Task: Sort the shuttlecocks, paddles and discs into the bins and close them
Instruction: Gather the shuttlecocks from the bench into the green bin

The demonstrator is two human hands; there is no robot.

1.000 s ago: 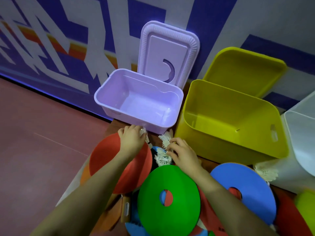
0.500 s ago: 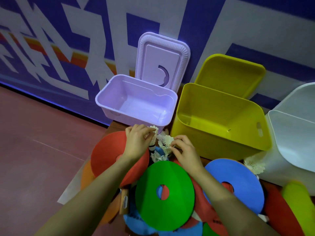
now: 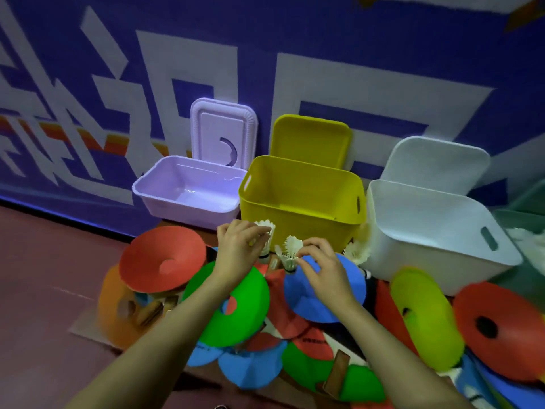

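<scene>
Your left hand (image 3: 236, 250) pinches a white shuttlecock (image 3: 267, 236), feathers up; your right hand (image 3: 323, 268) pinches another shuttlecock (image 3: 290, 253) just beside it. Both sit over a pile of discs: red (image 3: 160, 259), green (image 3: 233, 312), blue (image 3: 315, 302). Behind stand the purple bin (image 3: 188, 191), yellow bin (image 3: 300, 199) and white bin (image 3: 433, 228), lids up.

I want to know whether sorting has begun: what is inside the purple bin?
The purple bin shows only its bare floor and far walls; its lid stands open behind. The near wall hides the strip of floor just behind it.
</scene>
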